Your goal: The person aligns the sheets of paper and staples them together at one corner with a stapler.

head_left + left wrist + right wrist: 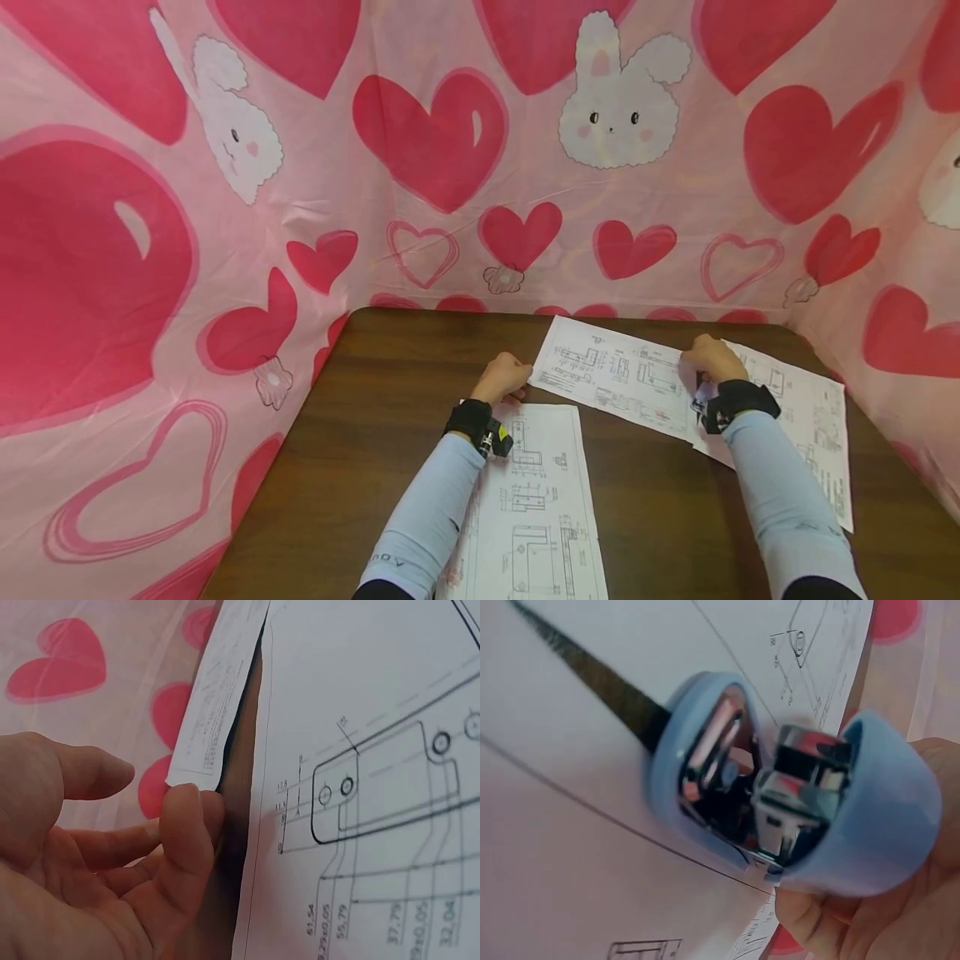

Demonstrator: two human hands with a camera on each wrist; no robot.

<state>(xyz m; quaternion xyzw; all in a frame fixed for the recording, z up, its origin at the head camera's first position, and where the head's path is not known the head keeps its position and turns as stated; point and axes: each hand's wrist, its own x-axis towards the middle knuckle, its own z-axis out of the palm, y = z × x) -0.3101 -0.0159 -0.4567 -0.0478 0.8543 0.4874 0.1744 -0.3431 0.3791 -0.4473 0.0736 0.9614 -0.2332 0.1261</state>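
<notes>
My right hand [716, 360] grips a small light blue stapler [885, 817], its metal inner parts facing the camera in the right wrist view. The stapler is over the place where a middle printed sheet [600, 375] and a right printed sheet [825, 417] overlap. Both sheets carry technical line drawings. At the middle sheet's left corner is my left hand [501, 379]. Its fingers are loosely bent, the thumb stands apart, and one fingertip overlaps the sheet's corner in the left wrist view. Below this hand lies a left printed sheet [555, 492], partly covered by the forearm.
All the sheets lie on a dark brown wooden table [645, 517]. Pink cloth [322, 167] with hearts and rabbits hangs behind the table and along both sides. A dark wedge [607, 682] shows between the papers beside the stapler in the right wrist view.
</notes>
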